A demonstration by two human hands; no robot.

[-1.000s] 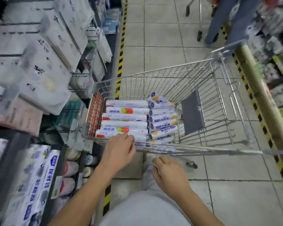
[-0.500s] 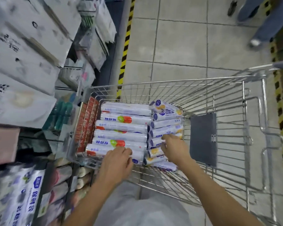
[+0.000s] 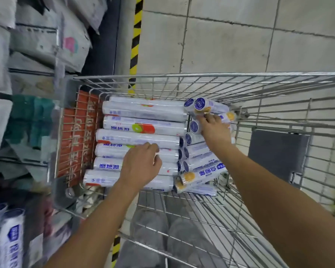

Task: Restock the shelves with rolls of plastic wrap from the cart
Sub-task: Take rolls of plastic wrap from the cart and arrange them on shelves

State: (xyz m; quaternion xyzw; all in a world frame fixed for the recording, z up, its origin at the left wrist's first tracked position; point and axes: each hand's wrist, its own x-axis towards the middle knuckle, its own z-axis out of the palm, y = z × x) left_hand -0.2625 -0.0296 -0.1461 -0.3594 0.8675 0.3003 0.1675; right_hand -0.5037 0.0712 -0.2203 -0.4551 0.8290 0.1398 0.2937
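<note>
- At left end of wire cart (image 3: pixel 182 77): long rolls (image 3: pixel 143 111) stacked flat, short rolls (image 3: pixel 201 163) just right; probably light, stiff, slick-skinned.
- Left hand (image 3: pixel 141 167): fingers (image 3: pixel 149 147) curled over long roll's middle.
- Right hand (image 3: pixel 214 132): fingers (image 3: pixel 203 118) pinching far short roll's end; mid-barrel likely surer.

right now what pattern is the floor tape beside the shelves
The floor tape has black and yellow stripes; head view.
</note>
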